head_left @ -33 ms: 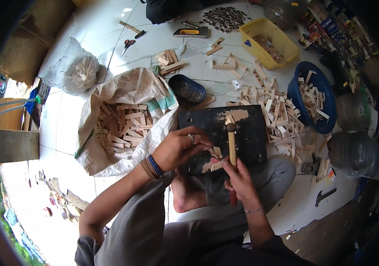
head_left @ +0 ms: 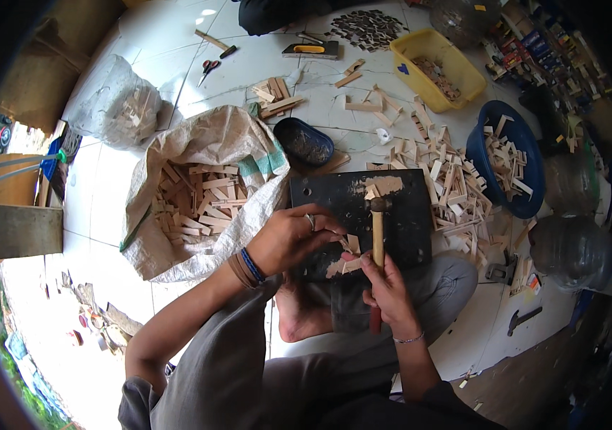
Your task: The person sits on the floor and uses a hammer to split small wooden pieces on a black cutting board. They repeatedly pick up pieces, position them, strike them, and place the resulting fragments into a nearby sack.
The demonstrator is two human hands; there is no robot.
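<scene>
My right hand (head_left: 390, 290) is wrapped round a hammer (head_left: 378, 240) with a pale wooden handle, red at its lower end. The hammer's dark head points away from me, over a black board (head_left: 406, 236) in front of my crossed legs. By the right thumb and fingertip lies a small pale wood strip (head_left: 351, 264). My left hand (head_left: 299, 236), with a ring and wristbands, is closed in a pinch above the board. Its fingertips meet beside another small wood piece (head_left: 353, 244). Whatever they pinch is too small to name.
An open woven sack (head_left: 145, 236) of wood pieces stands left. Beyond the board sits a dark blue tray (head_left: 284, 132). To the right are a heap of wood pieces (head_left: 453, 186), a blue basin (head_left: 475, 161) and a yellow tub (head_left: 404, 46). Scissors (head_left: 209, 67) and another hammer (head_left: 524, 320) lie on the floor.
The hammer's head has shifted very slightly to the right. Both hands stay in nearly the same place and keep their hold.
</scene>
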